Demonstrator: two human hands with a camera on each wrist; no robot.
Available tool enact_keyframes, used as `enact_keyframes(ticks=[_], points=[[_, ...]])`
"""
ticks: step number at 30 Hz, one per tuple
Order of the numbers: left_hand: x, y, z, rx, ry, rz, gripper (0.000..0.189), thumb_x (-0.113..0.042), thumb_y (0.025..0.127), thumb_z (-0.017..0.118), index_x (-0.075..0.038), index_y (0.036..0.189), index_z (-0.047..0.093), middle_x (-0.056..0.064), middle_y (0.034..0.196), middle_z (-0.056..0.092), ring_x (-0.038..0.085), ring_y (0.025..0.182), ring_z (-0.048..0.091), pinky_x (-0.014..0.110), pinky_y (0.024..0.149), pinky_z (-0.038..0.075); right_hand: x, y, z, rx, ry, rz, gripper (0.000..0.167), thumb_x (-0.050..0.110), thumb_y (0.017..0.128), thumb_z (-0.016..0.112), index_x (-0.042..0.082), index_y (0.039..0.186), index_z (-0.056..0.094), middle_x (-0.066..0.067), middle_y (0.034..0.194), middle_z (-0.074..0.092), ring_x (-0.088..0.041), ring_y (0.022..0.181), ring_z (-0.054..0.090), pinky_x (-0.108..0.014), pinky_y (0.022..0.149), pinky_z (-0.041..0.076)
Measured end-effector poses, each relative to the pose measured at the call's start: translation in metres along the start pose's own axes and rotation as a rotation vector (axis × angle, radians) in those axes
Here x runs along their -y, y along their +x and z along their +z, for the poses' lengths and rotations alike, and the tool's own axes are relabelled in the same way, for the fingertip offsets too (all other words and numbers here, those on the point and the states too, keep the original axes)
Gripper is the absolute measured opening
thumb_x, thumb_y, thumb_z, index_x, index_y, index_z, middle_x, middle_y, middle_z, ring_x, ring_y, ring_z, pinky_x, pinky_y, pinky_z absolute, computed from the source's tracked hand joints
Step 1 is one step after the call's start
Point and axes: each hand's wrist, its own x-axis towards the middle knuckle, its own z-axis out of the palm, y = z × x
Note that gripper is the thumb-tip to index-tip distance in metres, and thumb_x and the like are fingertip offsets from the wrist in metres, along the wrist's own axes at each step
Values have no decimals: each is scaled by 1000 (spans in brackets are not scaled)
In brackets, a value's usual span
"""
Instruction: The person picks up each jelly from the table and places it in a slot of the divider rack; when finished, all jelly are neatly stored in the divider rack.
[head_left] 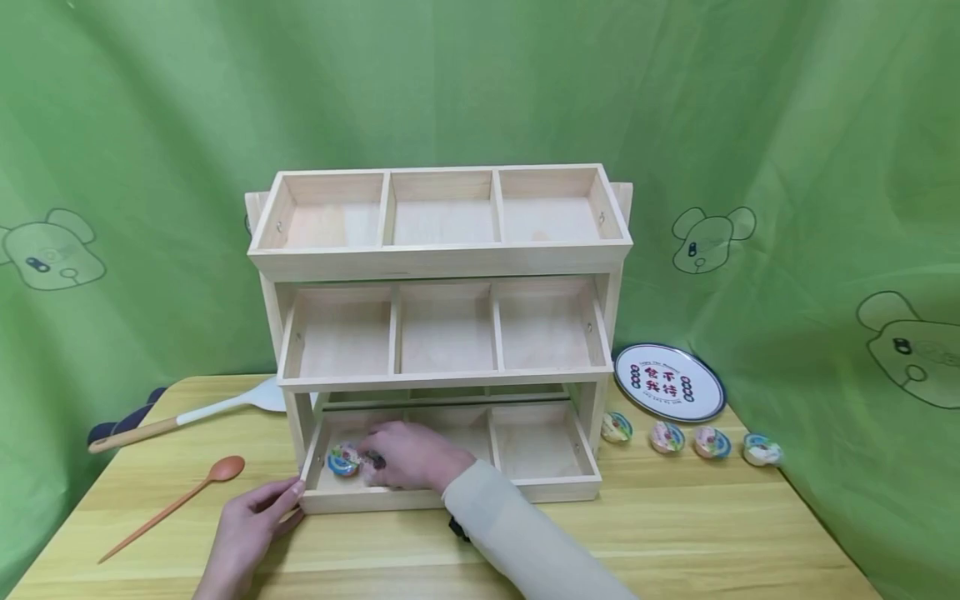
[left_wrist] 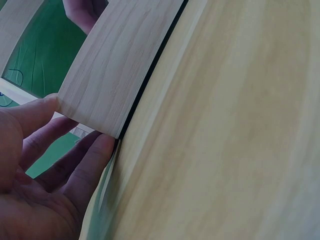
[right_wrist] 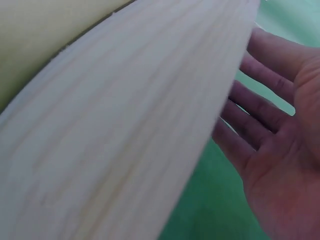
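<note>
A three-tier wooden organizer stands on the table, each tier split into three compartments. My left hand holds the front left corner of its bottom tray. In the left wrist view the thumb lies at the upper edge and a fingertip at the lower. My right hand reaches into the bottom tray's left compartment, its fingers around a blurred, partly hidden jelly cup. Beside it lies another jelly cup with a blue-edged lid. In the right wrist view the tray's front board hides the fingertips.
Right of the organizer, several jelly cups lie in a row before a white lettered plate. To the left are an orange-brown spoon and a white spatula with a wooden handle. A green curtain hangs behind.
</note>
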Motion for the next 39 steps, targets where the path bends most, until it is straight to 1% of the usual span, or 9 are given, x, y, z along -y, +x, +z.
enact_keyframes(ticks=[2, 8, 12, 16, 18, 23, 31, 34, 39], points=[[0, 0, 0, -1, 2, 3, 40, -12, 95, 68, 14, 124, 59, 22, 123, 61, 9, 92, 65, 29, 86, 58, -1, -4, -2, -9, 17, 10, 45, 33, 91, 72, 18, 132, 63, -7, 141, 53, -22, 131, 46, -35, 113, 37], [-2, 0, -2, 4, 16, 23, 41, -12, 95, 68, 15, 124, 58, 25, 125, 59, 10, 94, 65, 30, 86, 58, -7, -21, -7, -63, 51, 3, 40, 30, 91, 72, 15, 127, 64, -10, 140, 53, -24, 130, 46, -36, 112, 39], [-1, -1, -3, 5, 24, 25, 40, -12, 96, 67, 15, 124, 58, 26, 126, 58, 11, 95, 65, 30, 86, 59, -12, -39, -19, -66, 93, -2, 40, 28, 91, 71, 16, 129, 63, -7, 142, 52, -23, 133, 43, -38, 114, 36], [-1, -1, -3, 10, 18, 28, 40, -12, 96, 66, 15, 125, 57, 27, 128, 57, 11, 96, 64, 31, 86, 59, -19, -62, -30, -78, 116, -17, 38, 26, 92, 70, 14, 127, 64, 0, 133, 57, -18, 124, 51, -33, 109, 42], [-1, -1, -3, 10, 14, 29, 41, -12, 96, 66, 15, 125, 57, 27, 128, 56, 11, 96, 64, 31, 86, 58, -24, -73, -33, -80, 140, 6, 37, 25, 93, 69, 13, 128, 64, -1, 133, 57, -19, 122, 53, -35, 109, 43], [-1, 0, -2, 14, 12, 31, 41, -11, 96, 66, 15, 125, 57, 27, 127, 57, 10, 95, 64, 31, 86, 59, -34, -98, -38, -84, 173, 77, 39, 27, 93, 69, 12, 129, 62, -6, 137, 54, -26, 128, 48, -44, 112, 39], [1, -2, -1, 19, 21, 5, 41, -12, 97, 65, 15, 126, 56, 27, 128, 56, 11, 96, 64, 31, 86, 58, -47, -124, -41, -138, 182, 74, 37, 25, 92, 70, 9, 125, 63, -3, 125, 57, -21, 113, 56, -39, 102, 50], [1, -2, -1, 21, 12, -4, 44, -13, 96, 66, 16, 127, 55, 28, 129, 55, 11, 96, 64, 30, 87, 58, -51, -133, -44, -149, 189, 92, 37, 24, 92, 70, 8, 124, 64, -4, 124, 58, -24, 112, 56, -42, 101, 51], [-2, -2, 0, 27, 15, -1, 43, -12, 96, 66, 16, 127, 54, 30, 129, 54, 13, 96, 65, 30, 87, 58, -59, -148, -48, -147, 185, 139, 38, 25, 93, 69, 8, 127, 63, -9, 130, 56, -31, 116, 55, -49, 103, 48]])
